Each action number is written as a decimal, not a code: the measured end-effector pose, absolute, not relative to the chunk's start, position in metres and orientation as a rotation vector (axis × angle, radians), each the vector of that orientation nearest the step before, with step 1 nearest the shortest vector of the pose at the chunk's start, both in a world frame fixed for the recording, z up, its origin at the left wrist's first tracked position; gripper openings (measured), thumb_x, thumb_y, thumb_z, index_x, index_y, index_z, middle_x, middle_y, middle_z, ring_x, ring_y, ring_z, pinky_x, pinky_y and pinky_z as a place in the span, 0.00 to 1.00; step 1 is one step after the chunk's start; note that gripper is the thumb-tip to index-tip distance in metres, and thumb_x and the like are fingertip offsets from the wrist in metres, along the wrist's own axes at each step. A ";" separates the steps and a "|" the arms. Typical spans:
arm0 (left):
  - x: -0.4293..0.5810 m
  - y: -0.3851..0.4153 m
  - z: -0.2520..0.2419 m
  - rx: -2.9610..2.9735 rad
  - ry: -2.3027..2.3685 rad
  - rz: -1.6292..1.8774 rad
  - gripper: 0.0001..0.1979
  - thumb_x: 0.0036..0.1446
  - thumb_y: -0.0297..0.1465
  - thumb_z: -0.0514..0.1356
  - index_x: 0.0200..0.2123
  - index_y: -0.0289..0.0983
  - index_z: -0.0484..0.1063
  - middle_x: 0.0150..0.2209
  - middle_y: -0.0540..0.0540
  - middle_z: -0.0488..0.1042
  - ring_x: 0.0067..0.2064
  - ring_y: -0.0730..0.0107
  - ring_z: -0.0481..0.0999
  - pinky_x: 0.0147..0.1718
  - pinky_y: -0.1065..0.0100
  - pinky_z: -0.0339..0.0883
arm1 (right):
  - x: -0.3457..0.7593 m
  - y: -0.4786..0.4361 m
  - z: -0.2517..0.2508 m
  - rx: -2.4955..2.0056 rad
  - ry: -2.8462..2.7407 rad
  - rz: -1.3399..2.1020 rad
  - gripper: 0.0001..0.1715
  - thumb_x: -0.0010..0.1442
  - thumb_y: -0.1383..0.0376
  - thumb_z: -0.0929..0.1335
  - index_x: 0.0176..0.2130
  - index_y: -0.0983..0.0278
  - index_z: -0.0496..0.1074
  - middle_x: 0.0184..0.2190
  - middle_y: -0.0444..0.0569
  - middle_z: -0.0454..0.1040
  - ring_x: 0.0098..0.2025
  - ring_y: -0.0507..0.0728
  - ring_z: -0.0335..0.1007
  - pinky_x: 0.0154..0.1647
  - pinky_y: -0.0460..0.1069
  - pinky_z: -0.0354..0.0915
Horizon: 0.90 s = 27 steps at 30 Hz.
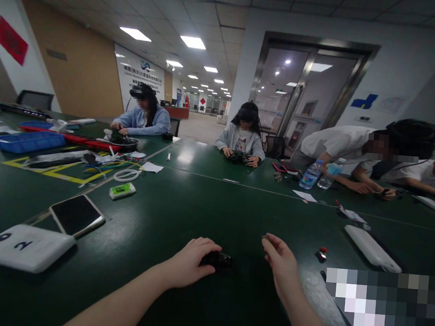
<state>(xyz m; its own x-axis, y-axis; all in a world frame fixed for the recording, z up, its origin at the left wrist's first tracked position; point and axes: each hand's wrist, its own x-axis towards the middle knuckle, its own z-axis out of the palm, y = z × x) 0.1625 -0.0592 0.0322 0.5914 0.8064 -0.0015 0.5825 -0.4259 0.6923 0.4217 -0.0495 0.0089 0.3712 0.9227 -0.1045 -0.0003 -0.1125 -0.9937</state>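
Resting on the dark green table, my left hand (193, 262) has its fingers curled round a small black object (222, 260). Its right end shows past my fingers, but its kind is too dark to make out. To the right of it, my right hand (282, 262) is raised a little, thumb and forefinger pinched together. Something tiny and dark sits at those fingertips (266, 237), too small to name. A gap of table lies between the two hands. Farther right is a small red and silver part (322, 254).
On the left lie a white box marked 2 (26, 248), a phone (78, 215), a green and white packet (122, 190) and a blue tray (29, 142). Water bottles (310, 174) and a white case (372, 248) are on the right. Several people sit or lean around the table.
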 end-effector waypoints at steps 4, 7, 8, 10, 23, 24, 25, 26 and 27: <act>0.163 -0.060 0.034 2.179 1.093 0.438 0.23 0.53 0.33 0.59 0.53 0.44 0.64 0.52 0.48 0.66 0.54 0.63 0.63 0.55 0.60 0.53 | 0.408 -0.057 0.012 -1.504 -1.263 0.902 0.21 0.50 0.56 0.70 0.44 0.61 0.70 0.40 0.48 0.74 0.43 0.59 0.68 0.41 0.52 0.66; 0.163 -0.059 0.032 2.187 1.100 0.449 0.22 0.52 0.32 0.59 0.53 0.44 0.64 0.52 0.48 0.66 0.53 0.63 0.63 0.54 0.60 0.54 | 0.395 -0.065 0.017 -1.493 -1.527 0.855 0.18 0.52 0.57 0.68 0.43 0.60 0.71 0.38 0.47 0.73 0.39 0.58 0.68 0.41 0.52 0.65; 0.163 -0.059 0.031 2.191 1.099 0.454 0.22 0.52 0.32 0.59 0.52 0.44 0.65 0.52 0.48 0.66 0.53 0.63 0.63 0.54 0.60 0.54 | 0.390 -0.068 0.019 -1.477 -1.604 0.825 0.16 0.52 0.58 0.68 0.42 0.60 0.71 0.37 0.46 0.73 0.38 0.57 0.68 0.40 0.52 0.64; 0.164 -0.058 0.029 2.207 1.090 0.463 0.22 0.52 0.32 0.60 0.52 0.43 0.65 0.51 0.47 0.67 0.52 0.63 0.63 0.54 0.60 0.55 | 0.381 -0.073 0.023 -1.432 -1.742 0.783 0.13 0.53 0.60 0.67 0.40 0.60 0.72 0.37 0.46 0.72 0.38 0.56 0.67 0.40 0.51 0.63; 0.165 -0.059 0.031 2.242 1.100 0.469 0.21 0.52 0.31 0.60 0.51 0.42 0.66 0.50 0.47 0.68 0.52 0.65 0.64 0.53 0.61 0.56 | 0.368 -0.080 0.027 -1.390 -2.042 0.858 0.10 0.53 0.65 0.68 0.38 0.58 0.73 0.36 0.44 0.71 0.41 0.55 0.66 0.42 0.49 0.63; 0.165 -0.059 0.031 2.244 1.100 0.468 0.21 0.52 0.31 0.60 0.51 0.42 0.66 0.50 0.47 0.68 0.52 0.65 0.64 0.53 0.61 0.56 | 0.368 -0.081 0.028 -1.395 -2.053 0.856 0.10 0.53 0.65 0.68 0.39 0.58 0.73 0.37 0.44 0.71 0.42 0.55 0.66 0.43 0.49 0.63; 0.165 -0.059 0.031 2.245 1.098 0.470 0.21 0.52 0.31 0.60 0.51 0.42 0.66 0.50 0.47 0.68 0.52 0.65 0.64 0.53 0.61 0.56 | 0.368 -0.081 0.029 -1.399 -2.063 0.855 0.11 0.53 0.65 0.68 0.39 0.58 0.73 0.38 0.44 0.71 0.42 0.55 0.66 0.44 0.50 0.63; 0.165 -0.059 0.031 2.246 1.096 0.475 0.21 0.52 0.31 0.60 0.51 0.42 0.66 0.50 0.47 0.68 0.52 0.65 0.64 0.53 0.61 0.56 | 0.368 -0.081 0.030 -1.402 -2.072 0.855 0.11 0.53 0.65 0.68 0.39 0.57 0.73 0.38 0.44 0.71 0.43 0.56 0.65 0.45 0.50 0.63; 0.165 -0.059 0.030 2.246 1.092 0.481 0.21 0.52 0.31 0.60 0.51 0.43 0.66 0.50 0.47 0.68 0.52 0.65 0.64 0.53 0.61 0.56 | 0.368 -0.081 0.031 -1.404 -2.079 0.855 0.12 0.53 0.65 0.68 0.40 0.57 0.73 0.39 0.44 0.71 0.44 0.56 0.65 0.45 0.50 0.62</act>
